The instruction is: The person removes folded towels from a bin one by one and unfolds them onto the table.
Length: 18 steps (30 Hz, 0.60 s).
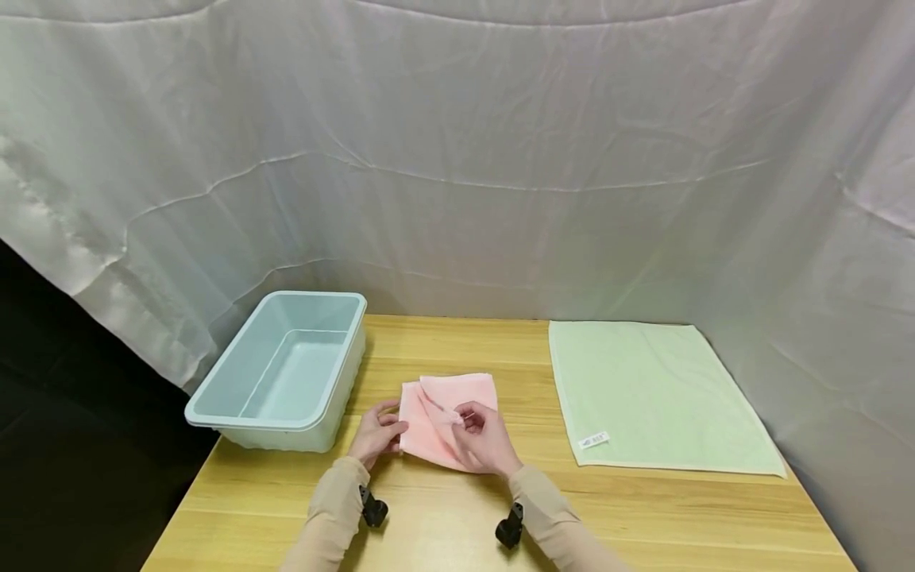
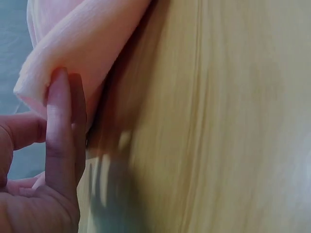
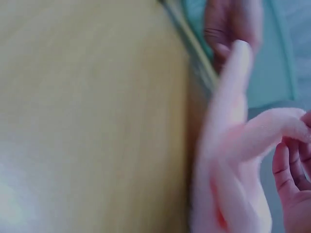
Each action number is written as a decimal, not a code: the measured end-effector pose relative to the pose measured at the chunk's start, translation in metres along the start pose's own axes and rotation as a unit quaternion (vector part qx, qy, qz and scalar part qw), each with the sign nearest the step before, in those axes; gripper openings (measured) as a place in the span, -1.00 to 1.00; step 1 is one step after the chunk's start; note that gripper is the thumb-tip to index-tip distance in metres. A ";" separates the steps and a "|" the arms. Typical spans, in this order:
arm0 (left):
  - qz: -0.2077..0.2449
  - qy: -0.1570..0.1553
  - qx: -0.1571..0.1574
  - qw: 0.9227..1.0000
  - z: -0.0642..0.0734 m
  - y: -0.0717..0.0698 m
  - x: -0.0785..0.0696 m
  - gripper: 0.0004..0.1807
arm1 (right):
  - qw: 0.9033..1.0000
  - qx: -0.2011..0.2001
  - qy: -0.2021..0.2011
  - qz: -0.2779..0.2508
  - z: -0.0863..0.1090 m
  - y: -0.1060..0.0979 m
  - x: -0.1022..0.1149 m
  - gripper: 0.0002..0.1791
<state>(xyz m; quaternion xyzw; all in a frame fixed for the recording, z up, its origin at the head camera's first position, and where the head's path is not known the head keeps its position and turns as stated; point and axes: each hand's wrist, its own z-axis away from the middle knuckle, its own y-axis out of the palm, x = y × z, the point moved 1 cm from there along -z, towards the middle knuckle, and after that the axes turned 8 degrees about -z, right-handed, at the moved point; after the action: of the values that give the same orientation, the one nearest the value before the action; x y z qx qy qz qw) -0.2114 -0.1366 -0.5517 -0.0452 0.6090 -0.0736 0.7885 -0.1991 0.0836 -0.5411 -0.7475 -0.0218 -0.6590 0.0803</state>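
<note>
A small pink towel (image 1: 465,389), folded with loose layers, is on the wooden table in front of me. At its left edge my left hand (image 1: 379,431) pinches the fabric; in the left wrist view the fingertips (image 2: 59,80) lie against the pink towel's rolled edge (image 2: 92,43). My right hand (image 1: 488,438) pinches a raised flap in the middle of the towel between thumb and fingers. The right wrist view shows that flap (image 3: 272,128) lifted and curving toward the right hand (image 3: 296,179), with the left hand (image 3: 233,24) at the far end.
A pale blue plastic bin (image 1: 343,389) stands to the left, with nothing seen inside. On the right a light green towel (image 1: 658,397) lies spread flat, a white label at its near left corner. Grey curtains (image 1: 500,238) hang behind the wooden table (image 1: 443,532).
</note>
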 end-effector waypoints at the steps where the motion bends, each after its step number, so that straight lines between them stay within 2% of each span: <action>1: -0.002 -0.001 -0.007 1.000 0.000 -0.002 0.000 -0.36 | 1.000 -0.014 0.006 -0.014 -0.001 -0.004 0.002 -0.81; 6: -0.018 0.002 -0.034 0.999 0.001 -0.015 -0.002 -0.38 | 0.993 -0.084 0.020 -0.080 0.001 -0.032 0.005 -0.72; 10: -0.027 0.002 -0.055 0.998 0.004 -0.025 -0.002 -0.39 | 0.984 -0.125 0.033 -0.121 0.005 -0.057 -0.002 -0.66; 13: -0.031 0.003 -0.064 0.997 0.004 -0.031 -0.002 -0.40 | 0.979 -0.155 0.047 -0.125 0.010 -0.075 -0.010 -0.65; 18: -0.049 0.006 -0.069 0.996 0.005 -0.035 -0.003 -0.41 | 0.972 -0.198 0.074 -0.104 0.023 -0.096 -0.021 -0.67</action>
<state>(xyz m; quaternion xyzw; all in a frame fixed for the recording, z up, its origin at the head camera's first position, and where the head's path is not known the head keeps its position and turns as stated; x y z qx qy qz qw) -0.2095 -0.1704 -0.5424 -0.1291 0.6142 -0.0698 0.7754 -0.1921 0.1829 -0.5558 -0.6913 0.0375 -0.7085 -0.1368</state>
